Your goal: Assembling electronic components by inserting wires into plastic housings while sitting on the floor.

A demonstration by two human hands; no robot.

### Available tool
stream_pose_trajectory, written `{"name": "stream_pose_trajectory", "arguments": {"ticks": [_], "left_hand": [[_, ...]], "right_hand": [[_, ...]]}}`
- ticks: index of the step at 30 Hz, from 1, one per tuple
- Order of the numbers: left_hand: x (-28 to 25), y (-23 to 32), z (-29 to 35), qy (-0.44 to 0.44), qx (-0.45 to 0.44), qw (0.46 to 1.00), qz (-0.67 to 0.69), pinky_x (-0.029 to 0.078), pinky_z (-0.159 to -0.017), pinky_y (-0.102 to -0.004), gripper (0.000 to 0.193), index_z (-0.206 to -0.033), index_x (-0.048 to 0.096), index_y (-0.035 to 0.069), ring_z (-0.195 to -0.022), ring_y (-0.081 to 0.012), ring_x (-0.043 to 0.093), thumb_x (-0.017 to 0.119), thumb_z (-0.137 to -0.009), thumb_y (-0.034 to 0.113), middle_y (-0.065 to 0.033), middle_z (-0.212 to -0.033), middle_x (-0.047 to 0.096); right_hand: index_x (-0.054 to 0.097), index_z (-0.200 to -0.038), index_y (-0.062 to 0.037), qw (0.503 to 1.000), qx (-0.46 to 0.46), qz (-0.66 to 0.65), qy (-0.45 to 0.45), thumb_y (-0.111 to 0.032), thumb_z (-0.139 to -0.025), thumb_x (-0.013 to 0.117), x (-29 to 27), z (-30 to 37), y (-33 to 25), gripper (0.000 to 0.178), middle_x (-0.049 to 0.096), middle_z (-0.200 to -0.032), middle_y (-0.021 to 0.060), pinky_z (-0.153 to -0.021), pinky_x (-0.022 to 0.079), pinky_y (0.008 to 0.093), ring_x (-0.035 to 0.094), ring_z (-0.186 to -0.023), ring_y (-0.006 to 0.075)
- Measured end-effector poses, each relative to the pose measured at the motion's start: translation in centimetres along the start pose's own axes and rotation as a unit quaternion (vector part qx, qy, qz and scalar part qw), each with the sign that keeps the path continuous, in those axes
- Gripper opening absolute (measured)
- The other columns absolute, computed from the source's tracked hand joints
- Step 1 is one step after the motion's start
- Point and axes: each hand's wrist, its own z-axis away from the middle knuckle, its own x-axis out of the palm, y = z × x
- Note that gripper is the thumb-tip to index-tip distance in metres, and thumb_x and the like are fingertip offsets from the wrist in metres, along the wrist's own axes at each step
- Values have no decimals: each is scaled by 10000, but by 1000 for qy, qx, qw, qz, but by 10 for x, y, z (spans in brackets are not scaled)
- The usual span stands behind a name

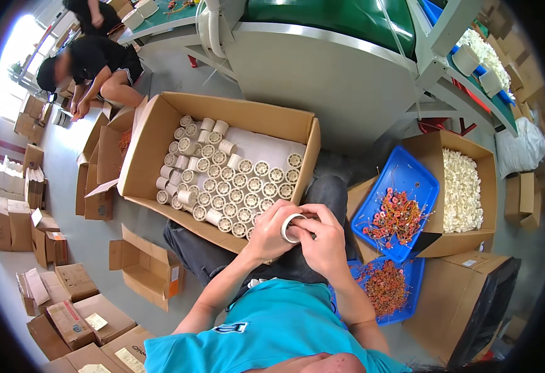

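My left hand [268, 235] is closed around a short white plastic cylinder [285, 229], its open end tilted toward my right hand [323, 241]. The fingers of my right hand are bent together and reach into that opening. Whatever they pinch inside is hidden. Both hands are above my lap, at the near right edge of a large cardboard box [238, 103]. Rows of similar white plastic cylinders [224, 188] fill much of that box, most of them upright with slotted ends showing, a few on their sides.
To my right, a blue tray [389, 177] holds red and orange wired parts; a second blue tray [414, 283] sits nearer. Beyond is a carton of small cream pieces [462, 193]. A grey machine [322, 81] stands ahead. At far left a person [101, 65] crouches beside cartons.
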Motion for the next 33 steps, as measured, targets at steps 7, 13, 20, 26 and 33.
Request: {"name": "stream_pose_trajectory", "arguments": {"ticks": [7,13,20,26,33], "left_hand": [[-1,-3,-6,-37,12,999,27,526,-655,-395,400,-990,592,35,-773,-326,637,780,-638,23,-133,-878,626],[2,-6,-14,-49,21,998,23,522,-663,-391,411,-1008,590,32,-783,-332,634,769,-638,6,-142,-912,627],[-2,-11,-26,-88,14,995,39,538,-735,-404,501,-1102,521,20,-866,-345,660,806,-693,69,-153,-953,628],[-31,-45,-147,-69,-9,997,25,505,-819,-365,642,-1146,441,38,-958,-234,601,875,-702,202,-133,-1051,545],[-66,-52,-383,-16,117,989,-95,482,-782,-436,315,-1025,613,-29,-912,-345,619,693,-858,226,-228,-966,642]], "right_hand": [[753,-896,-54,999,-2,-21,35,-30,-721,754,8,1,6,176,627,-988,87,-721,541,349,661,-824,261],[751,-894,-44,996,0,-45,77,17,-724,738,11,-3,11,181,622,-976,96,-718,544,349,665,-818,252],[733,-948,2,992,-24,-80,90,29,-756,720,2,-9,11,194,641,-1045,128,-749,543,328,671,-873,245],[692,-1062,41,976,14,6,216,37,-843,647,-52,12,40,224,641,-1069,137,-796,515,289,627,-939,206],[697,-1101,9,949,193,11,250,-41,-866,667,-67,54,132,243,638,-1091,137,-798,520,319,632,-989,247]]}}
